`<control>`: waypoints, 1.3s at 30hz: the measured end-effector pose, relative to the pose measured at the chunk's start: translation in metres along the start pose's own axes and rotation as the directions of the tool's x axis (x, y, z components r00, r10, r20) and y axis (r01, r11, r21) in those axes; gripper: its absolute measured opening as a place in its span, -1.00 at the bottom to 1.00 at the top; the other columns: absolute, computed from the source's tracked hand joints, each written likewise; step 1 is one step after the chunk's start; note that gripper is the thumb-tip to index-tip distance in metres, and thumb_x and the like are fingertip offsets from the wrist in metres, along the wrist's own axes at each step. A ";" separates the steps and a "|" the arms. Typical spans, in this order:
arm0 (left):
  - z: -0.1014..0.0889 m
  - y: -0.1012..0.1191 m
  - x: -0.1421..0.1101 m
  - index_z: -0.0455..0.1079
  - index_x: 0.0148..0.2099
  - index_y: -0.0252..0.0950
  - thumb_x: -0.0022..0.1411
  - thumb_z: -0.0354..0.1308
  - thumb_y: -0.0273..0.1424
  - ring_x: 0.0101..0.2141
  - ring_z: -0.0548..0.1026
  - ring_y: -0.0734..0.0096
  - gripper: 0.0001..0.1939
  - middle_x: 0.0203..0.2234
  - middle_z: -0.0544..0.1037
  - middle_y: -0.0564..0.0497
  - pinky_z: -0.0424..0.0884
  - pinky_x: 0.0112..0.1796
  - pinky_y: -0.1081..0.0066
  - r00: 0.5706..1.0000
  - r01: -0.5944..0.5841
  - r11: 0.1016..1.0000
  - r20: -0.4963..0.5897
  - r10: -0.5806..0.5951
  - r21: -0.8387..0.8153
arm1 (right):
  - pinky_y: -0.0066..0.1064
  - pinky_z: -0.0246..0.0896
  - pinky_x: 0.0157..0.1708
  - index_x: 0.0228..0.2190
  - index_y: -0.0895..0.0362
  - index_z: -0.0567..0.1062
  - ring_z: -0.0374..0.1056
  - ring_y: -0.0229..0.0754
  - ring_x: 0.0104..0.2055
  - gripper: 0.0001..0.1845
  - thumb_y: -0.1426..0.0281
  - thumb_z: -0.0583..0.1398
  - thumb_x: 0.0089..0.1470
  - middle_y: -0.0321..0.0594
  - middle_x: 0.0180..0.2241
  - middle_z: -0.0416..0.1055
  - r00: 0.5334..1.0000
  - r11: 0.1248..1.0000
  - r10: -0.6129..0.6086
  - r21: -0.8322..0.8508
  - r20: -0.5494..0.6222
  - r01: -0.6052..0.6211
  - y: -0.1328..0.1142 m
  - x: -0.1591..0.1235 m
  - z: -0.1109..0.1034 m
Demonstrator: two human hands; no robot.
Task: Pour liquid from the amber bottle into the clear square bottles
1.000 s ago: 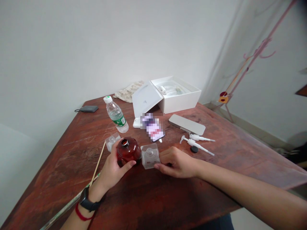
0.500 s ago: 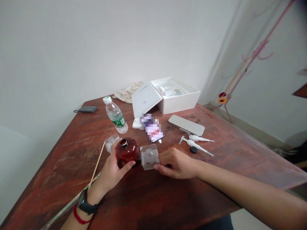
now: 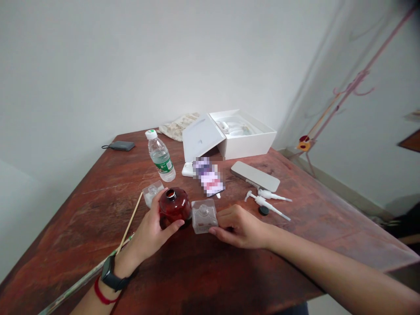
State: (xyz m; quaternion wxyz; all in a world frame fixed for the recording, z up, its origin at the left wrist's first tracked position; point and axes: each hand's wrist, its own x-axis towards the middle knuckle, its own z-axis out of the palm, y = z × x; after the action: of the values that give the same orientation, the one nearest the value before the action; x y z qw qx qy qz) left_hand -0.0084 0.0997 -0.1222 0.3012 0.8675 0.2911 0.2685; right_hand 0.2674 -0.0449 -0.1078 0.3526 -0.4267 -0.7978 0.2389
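My left hand (image 3: 155, 229) is wrapped round a dark red glass bottle (image 3: 177, 208) whose neck has no cap on it. Its thumb lies along the near side of the bottle. Right beside the bottle stands a square clear bottle (image 3: 204, 221), open at the top. My right hand (image 3: 238, 225) has its fingers closed at that bottle's right side, the thumb at the lower right corner. Another square clear bottle (image 3: 152, 192) stands behind my left hand, partly hidden by its fingers. Two white pump heads (image 3: 267, 203) and a black cap (image 3: 263, 211) lie off to the right.
A water bottle (image 3: 163, 162), a phone (image 3: 210, 179) and a grey flat case (image 3: 256, 176) lie or stand farther back. An open white box (image 3: 249, 144) is by the wall, a cloth (image 3: 177, 127) behind it. A thin wooden stick (image 3: 131, 221) lies left of my left hand.
Both hands keep their grips, and the bottles stay in place on the table. The view has shifted slightly.
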 end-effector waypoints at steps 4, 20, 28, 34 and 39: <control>0.001 -0.002 0.000 -0.04 0.56 -0.26 0.41 0.30 0.03 0.23 0.60 -0.26 -0.06 0.29 0.53 -0.39 0.53 0.23 -0.17 1.000 0.010 1.000 0.010 -0.010 -0.012 | -0.40 -0.03 -0.46 -0.54 0.05 0.22 0.14 -0.29 -0.50 -0.47 0.25 0.16 0.50 -0.36 -0.55 0.22 1.000 1.000 0.015 0.012 -0.005 -0.014 0.001 0.000 0.002; 0.008 -0.012 0.000 0.07 0.56 -0.21 0.39 0.32 -0.01 0.16 0.65 -0.22 -0.11 0.26 0.59 -0.30 0.58 0.18 -0.12 0.996 -0.067 0.997 -0.068 0.065 -0.022 | -0.39 -0.07 -0.48 -0.57 0.06 0.20 0.11 -0.30 -0.52 -0.43 0.17 0.17 0.48 -0.37 -0.54 0.22 0.996 0.996 0.081 -0.050 0.043 -0.079 0.004 -0.003 0.000; 0.011 -0.020 -0.001 0.04 0.57 -0.18 0.39 0.30 0.03 0.14 0.67 -0.22 -0.09 0.22 0.61 -0.29 0.56 0.20 -0.16 0.995 -0.068 0.998 -0.068 0.068 -0.001 | -0.40 -0.10 -0.48 -0.57 0.04 0.14 0.08 -0.29 -0.52 -0.42 0.16 0.14 0.48 -0.37 -0.55 0.17 0.997 0.994 0.072 -0.083 0.025 -0.070 0.001 -0.001 0.001; 0.008 -0.014 0.000 0.06 0.56 -0.17 0.39 0.30 0.02 0.15 0.66 -0.24 -0.12 0.23 0.61 -0.29 0.57 0.20 -0.15 0.995 -0.073 0.997 -0.070 0.073 0.001 | -0.41 -0.11 -0.48 -0.56 0.04 0.13 0.06 -0.30 -0.53 -0.45 0.19 0.15 0.46 -0.38 -0.55 0.17 0.998 0.995 0.060 -0.082 0.009 -0.059 0.002 -0.002 0.002; 0.005 -0.007 -0.002 0.01 0.56 -0.20 0.43 0.27 0.01 0.17 0.66 -0.21 -0.13 0.26 0.58 -0.32 0.59 0.17 -0.13 0.999 -0.028 1.000 -0.016 0.027 -0.003 | -0.41 -0.09 -0.47 -0.57 0.05 0.14 0.07 -0.31 -0.52 -0.43 0.19 0.13 0.49 -0.38 -0.56 0.18 0.998 0.992 0.064 -0.107 0.008 -0.062 0.002 -0.002 0.002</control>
State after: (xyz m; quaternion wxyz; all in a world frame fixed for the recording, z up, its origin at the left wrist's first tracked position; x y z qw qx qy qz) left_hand -0.0089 0.1009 -0.1308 0.2966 0.8687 0.2811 0.2799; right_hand 0.2673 -0.0455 -0.1111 0.3172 -0.4685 -0.7975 0.2093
